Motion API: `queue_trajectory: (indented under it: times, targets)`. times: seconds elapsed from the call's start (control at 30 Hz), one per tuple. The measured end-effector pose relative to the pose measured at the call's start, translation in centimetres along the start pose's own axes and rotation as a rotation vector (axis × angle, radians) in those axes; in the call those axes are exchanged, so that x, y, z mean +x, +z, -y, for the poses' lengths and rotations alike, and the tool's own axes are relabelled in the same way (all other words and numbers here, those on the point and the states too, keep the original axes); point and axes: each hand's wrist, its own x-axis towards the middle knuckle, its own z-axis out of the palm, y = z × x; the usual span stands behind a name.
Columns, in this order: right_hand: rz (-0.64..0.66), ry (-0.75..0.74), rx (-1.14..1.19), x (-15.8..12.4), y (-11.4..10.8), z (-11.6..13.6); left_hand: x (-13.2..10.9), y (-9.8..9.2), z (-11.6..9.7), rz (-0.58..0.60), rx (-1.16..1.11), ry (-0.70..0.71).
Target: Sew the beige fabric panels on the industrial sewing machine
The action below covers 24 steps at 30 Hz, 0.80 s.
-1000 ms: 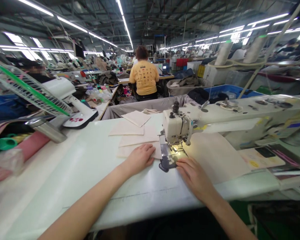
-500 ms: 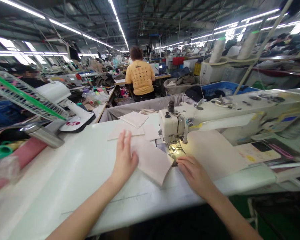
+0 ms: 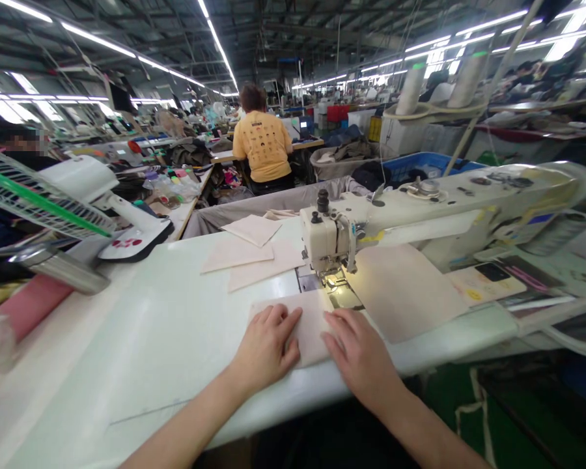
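Note:
A beige fabric piece [image 3: 312,329] lies flat at the front of the sewing table, its far right corner close to the sewing machine's lit needle area [image 3: 339,290]. My left hand [image 3: 269,345] rests on the left part of this piece, fingers bent, thumb spread away. On its right edge, my right hand [image 3: 364,352] lays its index finger and thumb, with a gap between them. Both hands are open, pressing from above. The sewing machine [image 3: 325,241] stands just beyond. A larger beige panel [image 3: 405,293] lies under its arm, to the right of my right hand.
Several loose beige pieces [image 3: 251,229] lie behind and left of the needle. A white fan [image 3: 131,228] and a metal flask [image 3: 73,267] stand at left. At right lies a dark phone [image 3: 493,271]. A person in a yellow shirt [image 3: 262,146] sits ahead, facing away.
The fabric piece has turned and now lies squarer before the needle. My left hand has come down nearer onto it, and my right hand has shifted slightly toward me. The view has swung a little right.

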Motion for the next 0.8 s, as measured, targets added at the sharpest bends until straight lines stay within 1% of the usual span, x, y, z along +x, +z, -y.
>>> queue_trajectory:
  times: [0.07,0.13,0.2,0.27,0.37,0.43,0.6,0.8]
  targets:
    - [-0.043,0.172,-0.013,-0.2,0.1,-1.0,-0.2,0.3,0.2,-0.031,-0.022,-0.005]
    - [-0.01,0.303,0.064,-0.2,0.2,-1.6,-0.3,0.4,0.3,-0.045,-0.045,-0.004]
    - [0.037,0.388,0.186,-0.1,0.4,-1.7,-0.3,0.4,0.4,-0.057,-0.063,-0.004]
    - [0.063,0.432,0.273,0.1,0.7,-1.6,-0.3,0.4,0.6,-0.08,-0.071,-0.011]
    - [0.095,0.454,0.297,0.3,1.0,-1.5,-0.3,0.8,1.0,-0.126,-0.056,-0.043]
    - [0.115,0.452,0.285,0.5,1.1,-1.5,-0.3,1.3,1.4,-0.136,-0.022,-0.087]
    - [0.108,0.414,0.249,0.7,0.8,-1.3,-0.6,2.7,1.9,-0.087,0.102,-0.209]
    - [0.125,0.372,0.177,0.9,0.8,-1.3,-0.6,3.3,2.1,-0.059,0.198,-0.247]
